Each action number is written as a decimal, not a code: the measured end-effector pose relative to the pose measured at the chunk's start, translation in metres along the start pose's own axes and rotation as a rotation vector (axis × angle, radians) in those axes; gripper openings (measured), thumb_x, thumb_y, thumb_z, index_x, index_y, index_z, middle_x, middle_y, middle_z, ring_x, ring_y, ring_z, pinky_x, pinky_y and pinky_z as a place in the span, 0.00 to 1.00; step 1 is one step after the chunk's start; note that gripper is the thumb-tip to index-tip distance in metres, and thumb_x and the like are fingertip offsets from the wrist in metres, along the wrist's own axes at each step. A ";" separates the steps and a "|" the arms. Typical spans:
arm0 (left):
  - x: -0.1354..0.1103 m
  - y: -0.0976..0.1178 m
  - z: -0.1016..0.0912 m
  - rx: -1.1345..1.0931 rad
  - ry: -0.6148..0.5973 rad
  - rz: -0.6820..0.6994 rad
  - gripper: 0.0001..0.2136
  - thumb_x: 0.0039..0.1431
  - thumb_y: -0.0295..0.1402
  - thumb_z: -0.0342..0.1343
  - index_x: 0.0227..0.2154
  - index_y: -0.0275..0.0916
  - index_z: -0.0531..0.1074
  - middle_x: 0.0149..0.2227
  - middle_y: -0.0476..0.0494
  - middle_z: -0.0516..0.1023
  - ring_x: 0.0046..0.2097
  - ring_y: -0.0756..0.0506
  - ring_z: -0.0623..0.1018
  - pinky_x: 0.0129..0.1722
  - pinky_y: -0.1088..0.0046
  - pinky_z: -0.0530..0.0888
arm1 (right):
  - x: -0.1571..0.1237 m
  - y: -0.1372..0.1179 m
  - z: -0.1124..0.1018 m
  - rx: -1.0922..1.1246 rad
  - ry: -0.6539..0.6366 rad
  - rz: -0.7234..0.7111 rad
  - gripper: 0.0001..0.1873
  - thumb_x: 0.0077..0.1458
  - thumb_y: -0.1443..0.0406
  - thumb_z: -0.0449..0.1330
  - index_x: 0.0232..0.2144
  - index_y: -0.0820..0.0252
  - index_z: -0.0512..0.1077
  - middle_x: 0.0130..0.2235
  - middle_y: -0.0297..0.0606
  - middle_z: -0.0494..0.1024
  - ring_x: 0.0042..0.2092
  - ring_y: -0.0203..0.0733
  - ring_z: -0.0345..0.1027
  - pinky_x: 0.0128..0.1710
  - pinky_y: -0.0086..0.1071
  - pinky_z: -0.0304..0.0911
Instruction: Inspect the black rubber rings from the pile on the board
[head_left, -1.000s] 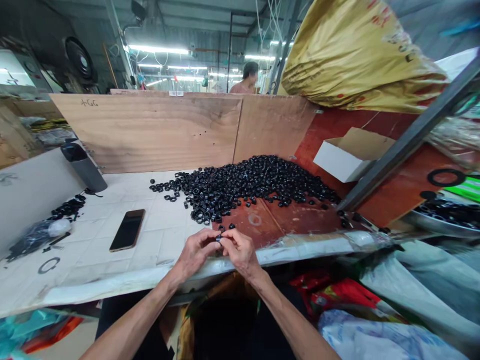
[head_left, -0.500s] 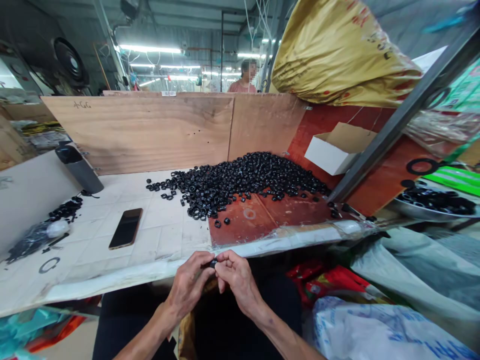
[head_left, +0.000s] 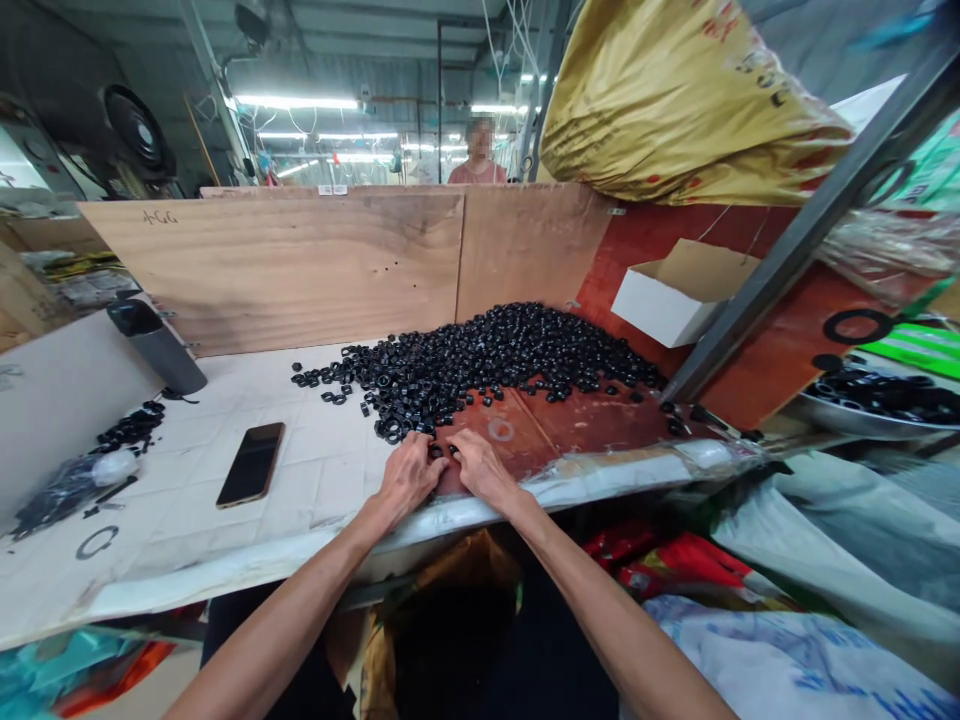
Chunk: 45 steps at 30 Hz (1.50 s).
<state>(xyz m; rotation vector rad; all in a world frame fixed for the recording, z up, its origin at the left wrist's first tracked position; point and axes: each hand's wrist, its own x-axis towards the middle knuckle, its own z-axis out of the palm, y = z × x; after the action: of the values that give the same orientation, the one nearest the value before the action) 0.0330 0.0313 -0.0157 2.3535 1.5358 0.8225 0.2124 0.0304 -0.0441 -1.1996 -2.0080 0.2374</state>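
A large heap of small black rings [head_left: 495, 360] lies on the workbench [head_left: 315, 480] against a plywood back wall. My left hand [head_left: 409, 475] and my right hand [head_left: 480, 468] rest side by side on the bench at the near edge of the heap. Their fingertips are curled down onto two loose black rings [head_left: 444, 450]. The fingers are bent and hide what they pinch.
A black phone [head_left: 251, 464] lies left of my hands. Further left are a dark flask [head_left: 156, 345], a small pile of rings [head_left: 131, 428] and a plastic bag. A white cardboard box [head_left: 679, 290], a slanted metal bar [head_left: 810, 210], a yellow sack and a person behind the wall are at the back.
Both hands have moved from below the bench edge, where they held a ring together, forward onto the bench to the loose rings at the heap's near edge.
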 end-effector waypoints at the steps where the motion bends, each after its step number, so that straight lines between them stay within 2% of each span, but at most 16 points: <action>1: 0.004 -0.002 0.005 0.017 -0.011 0.002 0.10 0.59 0.31 0.60 0.43 0.37 0.75 0.42 0.39 0.78 0.43 0.39 0.79 0.45 0.63 0.75 | -0.001 0.003 0.003 -0.006 -0.005 0.004 0.18 0.55 0.78 0.54 0.44 0.60 0.75 0.41 0.45 0.77 0.45 0.48 0.73 0.48 0.39 0.70; 4: 0.006 -0.008 0.011 -0.024 -0.023 0.023 0.08 0.58 0.28 0.57 0.41 0.38 0.76 0.41 0.39 0.79 0.43 0.39 0.80 0.46 0.62 0.75 | -0.006 0.003 0.006 0.053 0.036 0.071 0.13 0.56 0.74 0.59 0.43 0.59 0.75 0.40 0.43 0.78 0.42 0.46 0.74 0.45 0.38 0.70; 6: 0.006 -0.010 0.011 -0.151 -0.008 -0.038 0.10 0.55 0.27 0.58 0.41 0.37 0.76 0.38 0.41 0.79 0.40 0.41 0.79 0.44 0.63 0.75 | -0.008 0.001 0.004 0.153 0.073 0.149 0.11 0.56 0.70 0.62 0.42 0.59 0.74 0.37 0.39 0.79 0.37 0.44 0.74 0.42 0.36 0.71; 8: 0.006 -0.008 0.012 -0.399 -0.015 -0.166 0.14 0.52 0.27 0.59 0.44 0.37 0.75 0.37 0.43 0.79 0.35 0.44 0.79 0.39 0.66 0.75 | -0.008 -0.001 -0.001 0.284 0.108 0.220 0.09 0.55 0.68 0.63 0.41 0.58 0.75 0.35 0.37 0.79 0.34 0.41 0.74 0.39 0.35 0.71; 10: 0.005 -0.005 0.012 -0.716 -0.082 -0.263 0.17 0.51 0.29 0.61 0.46 0.36 0.74 0.35 0.45 0.80 0.33 0.46 0.79 0.35 0.70 0.75 | -0.008 -0.002 -0.005 0.407 0.144 0.238 0.09 0.55 0.66 0.62 0.40 0.58 0.76 0.37 0.38 0.80 0.35 0.41 0.75 0.39 0.34 0.72; 12: 0.004 -0.002 0.013 -0.964 -0.162 -0.277 0.16 0.51 0.31 0.63 0.44 0.35 0.75 0.33 0.46 0.80 0.32 0.47 0.79 0.34 0.72 0.74 | -0.008 -0.003 -0.009 0.481 0.182 0.212 0.09 0.56 0.65 0.62 0.40 0.58 0.78 0.41 0.39 0.81 0.39 0.42 0.76 0.41 0.34 0.73; 14: 0.003 0.002 0.012 -1.075 -0.194 -0.249 0.15 0.52 0.34 0.65 0.42 0.36 0.75 0.31 0.48 0.80 0.32 0.48 0.78 0.34 0.73 0.73 | -0.009 -0.005 -0.012 0.520 0.207 0.194 0.10 0.57 0.64 0.62 0.41 0.57 0.79 0.43 0.40 0.81 0.43 0.43 0.77 0.43 0.35 0.73; 18: 0.001 0.007 0.008 -1.094 -0.148 -0.219 0.14 0.52 0.34 0.66 0.41 0.36 0.75 0.34 0.47 0.81 0.34 0.48 0.79 0.37 0.73 0.75 | -0.012 -0.011 -0.016 0.572 0.206 0.254 0.10 0.56 0.63 0.64 0.41 0.58 0.79 0.40 0.39 0.82 0.39 0.42 0.78 0.42 0.35 0.73; 23: 0.000 0.008 0.009 -0.980 -0.076 -0.144 0.12 0.54 0.32 0.63 0.42 0.38 0.76 0.38 0.46 0.82 0.37 0.48 0.80 0.41 0.70 0.76 | -0.011 -0.016 -0.020 0.500 0.213 0.176 0.08 0.58 0.63 0.63 0.38 0.58 0.80 0.39 0.41 0.83 0.41 0.44 0.77 0.43 0.36 0.72; 29: -0.003 0.004 0.013 -0.782 0.009 0.028 0.10 0.59 0.31 0.59 0.44 0.39 0.77 0.44 0.43 0.81 0.46 0.44 0.80 0.49 0.66 0.76 | -0.011 -0.016 -0.020 0.450 0.211 0.196 0.10 0.61 0.63 0.61 0.40 0.59 0.81 0.33 0.38 0.80 0.32 0.40 0.75 0.36 0.33 0.70; 33: -0.004 0.003 0.014 -0.695 0.040 0.117 0.11 0.61 0.30 0.58 0.46 0.40 0.77 0.46 0.41 0.80 0.49 0.43 0.79 0.52 0.63 0.75 | -0.013 -0.013 -0.018 0.501 0.187 0.233 0.10 0.62 0.62 0.60 0.40 0.58 0.81 0.35 0.37 0.79 0.28 0.37 0.74 0.32 0.32 0.71; 35: -0.004 0.004 0.014 -0.736 0.037 0.083 0.10 0.60 0.31 0.59 0.44 0.40 0.77 0.45 0.42 0.80 0.48 0.43 0.79 0.51 0.64 0.75 | -0.013 -0.012 -0.018 0.489 0.195 0.196 0.10 0.62 0.62 0.61 0.40 0.58 0.81 0.36 0.38 0.79 0.31 0.38 0.75 0.35 0.32 0.72; 39: -0.002 0.007 0.011 -0.918 -0.022 -0.117 0.11 0.55 0.35 0.65 0.41 0.38 0.78 0.40 0.44 0.82 0.41 0.45 0.80 0.45 0.67 0.76 | -0.012 -0.012 -0.019 0.444 0.225 0.078 0.08 0.61 0.64 0.62 0.38 0.57 0.82 0.37 0.40 0.81 0.40 0.43 0.76 0.44 0.36 0.71; 42: -0.002 0.010 0.005 -1.078 -0.119 -0.248 0.15 0.51 0.37 0.69 0.40 0.36 0.77 0.36 0.45 0.83 0.35 0.47 0.80 0.39 0.69 0.77 | -0.011 -0.014 -0.021 0.463 0.231 -0.004 0.08 0.61 0.65 0.62 0.37 0.56 0.82 0.40 0.42 0.80 0.42 0.43 0.76 0.46 0.38 0.71; 45: -0.002 0.012 0.002 -1.164 -0.163 -0.292 0.17 0.49 0.38 0.70 0.40 0.36 0.77 0.35 0.45 0.83 0.34 0.47 0.80 0.37 0.69 0.77 | -0.011 -0.017 -0.023 0.466 0.235 -0.021 0.08 0.61 0.65 0.61 0.36 0.56 0.82 0.41 0.42 0.80 0.43 0.43 0.76 0.47 0.39 0.71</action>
<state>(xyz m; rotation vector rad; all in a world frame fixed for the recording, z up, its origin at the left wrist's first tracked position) 0.0430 0.0249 -0.0124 1.2701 0.8738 1.0167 0.2196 0.0073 -0.0249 -0.8649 -1.6418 0.4988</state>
